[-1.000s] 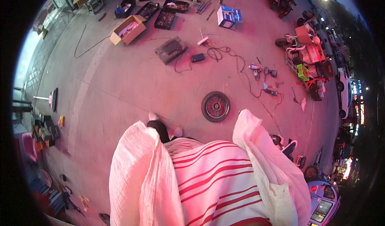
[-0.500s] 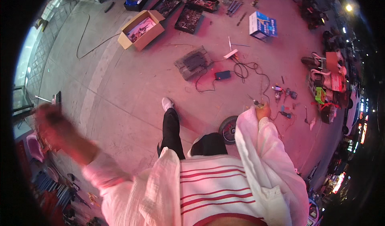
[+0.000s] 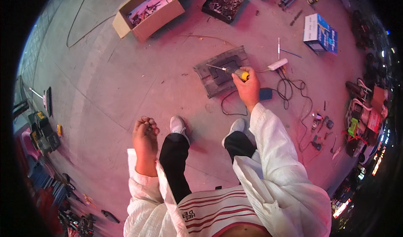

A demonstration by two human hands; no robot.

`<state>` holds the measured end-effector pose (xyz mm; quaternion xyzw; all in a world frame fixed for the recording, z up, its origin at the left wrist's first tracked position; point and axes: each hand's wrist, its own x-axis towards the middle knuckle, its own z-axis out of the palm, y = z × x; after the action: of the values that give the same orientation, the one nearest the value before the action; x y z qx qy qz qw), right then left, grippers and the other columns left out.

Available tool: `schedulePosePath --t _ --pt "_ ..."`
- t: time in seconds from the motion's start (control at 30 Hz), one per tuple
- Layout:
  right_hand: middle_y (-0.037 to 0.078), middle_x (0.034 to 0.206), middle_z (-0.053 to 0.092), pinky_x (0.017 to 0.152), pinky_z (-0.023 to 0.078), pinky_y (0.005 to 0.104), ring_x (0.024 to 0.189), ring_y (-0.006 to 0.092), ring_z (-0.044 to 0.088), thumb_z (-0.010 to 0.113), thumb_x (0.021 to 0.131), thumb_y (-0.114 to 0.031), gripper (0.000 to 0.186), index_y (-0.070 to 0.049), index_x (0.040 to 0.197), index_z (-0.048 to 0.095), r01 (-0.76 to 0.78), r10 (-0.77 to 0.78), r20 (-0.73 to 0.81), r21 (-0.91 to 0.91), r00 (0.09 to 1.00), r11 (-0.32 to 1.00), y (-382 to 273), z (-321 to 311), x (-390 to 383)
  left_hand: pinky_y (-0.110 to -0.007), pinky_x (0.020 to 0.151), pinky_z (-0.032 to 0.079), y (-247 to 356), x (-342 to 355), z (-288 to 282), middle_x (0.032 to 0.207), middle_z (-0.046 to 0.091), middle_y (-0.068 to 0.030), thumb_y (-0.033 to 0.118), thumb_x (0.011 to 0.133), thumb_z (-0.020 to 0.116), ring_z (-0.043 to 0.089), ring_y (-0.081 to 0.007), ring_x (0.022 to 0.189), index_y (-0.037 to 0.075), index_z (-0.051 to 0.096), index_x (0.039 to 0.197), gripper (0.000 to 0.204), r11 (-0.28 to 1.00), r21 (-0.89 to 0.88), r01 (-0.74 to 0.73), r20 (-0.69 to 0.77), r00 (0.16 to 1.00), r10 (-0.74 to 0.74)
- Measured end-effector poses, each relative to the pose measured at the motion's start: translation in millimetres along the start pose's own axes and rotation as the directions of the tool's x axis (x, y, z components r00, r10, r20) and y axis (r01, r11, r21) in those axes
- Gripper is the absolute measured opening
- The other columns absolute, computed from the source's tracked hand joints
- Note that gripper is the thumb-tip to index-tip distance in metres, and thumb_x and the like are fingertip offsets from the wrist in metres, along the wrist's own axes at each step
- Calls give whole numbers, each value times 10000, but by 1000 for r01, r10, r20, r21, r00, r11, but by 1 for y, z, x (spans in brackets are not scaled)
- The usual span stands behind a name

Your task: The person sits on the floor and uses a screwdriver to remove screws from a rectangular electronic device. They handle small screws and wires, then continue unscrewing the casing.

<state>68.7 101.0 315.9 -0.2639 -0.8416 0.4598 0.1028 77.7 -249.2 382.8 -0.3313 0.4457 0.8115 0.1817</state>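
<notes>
My right hand (image 3: 247, 88) is closed round the yellow and black handle of a screwdriver (image 3: 240, 74), its thin shaft pointing left. Behind the screwdriver, on the floor, lies a dark grey rectangular panel (image 3: 205, 78) with a recessed middle. A dark blue box-shaped unit (image 3: 265, 94) with a cable rests just right of my right wrist. My left hand (image 3: 145, 135) hangs at the left above the floor with its fingers curled in. Whatever those fingers may hold is hidden.
An open cardboard box (image 3: 157, 20) of small parts and a black tray (image 3: 224, 3) of metal bits stand farther off. At right are a blue and white carton (image 3: 321, 34), a white power strip (image 3: 278, 64), looped cables and power tools (image 3: 323, 122). A black toolbox-like case (image 3: 43, 132) stands left.
My left hand has swung in from the far left and its fingers are curled. My right hand has moved forward and left with the screwdriver. The panel and boxes have shifted in view.
</notes>
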Motion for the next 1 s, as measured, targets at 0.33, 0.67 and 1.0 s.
schedulePosePath --t 0.33,0.67,1.0 --pt "51 811 613 497 479 219 605 130 617 623 887 -164 172 -35 947 528 -79 19 103 616 994 783 94 85 48 -264 715 435 -87 253 -88 984 637 -104 233 900 554 576 -162 824 26 595 1050 259 967 201 154 199 960 -195" --pt "53 849 605 553 494 221 643 99 588 622 873 -121 210 -21 1006 493 57 -108 102 415 989 908 56 91 46 -274 702 443 -233 355 -16 1017 612 -79 377 783 716 514 -132 764 -6 517 1255 640 659 747 -89 265 949 -172" --pt "72 1051 592 760 462 226 878 90 543 594 815 38 267 -13 1054 487 93 -143 199 239 970 967 71 112 22 -273 622 441 -288 336 22 779 557 -31 251 749 768 507 -125 699 -55 533 1058 494 841 509 -184 106 983 151"
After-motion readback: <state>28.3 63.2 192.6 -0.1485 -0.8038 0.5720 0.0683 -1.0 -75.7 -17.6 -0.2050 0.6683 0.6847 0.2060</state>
